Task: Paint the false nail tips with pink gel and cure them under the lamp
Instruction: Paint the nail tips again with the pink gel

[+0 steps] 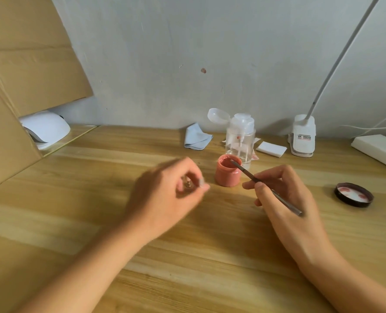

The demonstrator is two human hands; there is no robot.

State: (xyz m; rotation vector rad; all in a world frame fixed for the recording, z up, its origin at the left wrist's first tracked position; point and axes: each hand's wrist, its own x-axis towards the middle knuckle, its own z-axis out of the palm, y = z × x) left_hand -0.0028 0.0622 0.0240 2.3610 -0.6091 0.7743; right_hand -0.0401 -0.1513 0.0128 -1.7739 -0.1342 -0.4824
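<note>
Pink gel jar (228, 176) on the desk (97, 181) takes my brush (288, 205) tip; right grip (282, 188) pinches the brush, left grip (165, 193) curls round a small blurred piece (188, 184).

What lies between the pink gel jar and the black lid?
The right hand, gripping the brush; then bare table up to the lid. Head view.

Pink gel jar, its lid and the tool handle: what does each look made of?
The pink gel jar looks plastic: matte wall smeared pink. The lid: dark glossy plastic rim, white liner with pink stains. The tool handle looks like brushed metal, grey with a dull sheen, though painted wood is possible.
</note>
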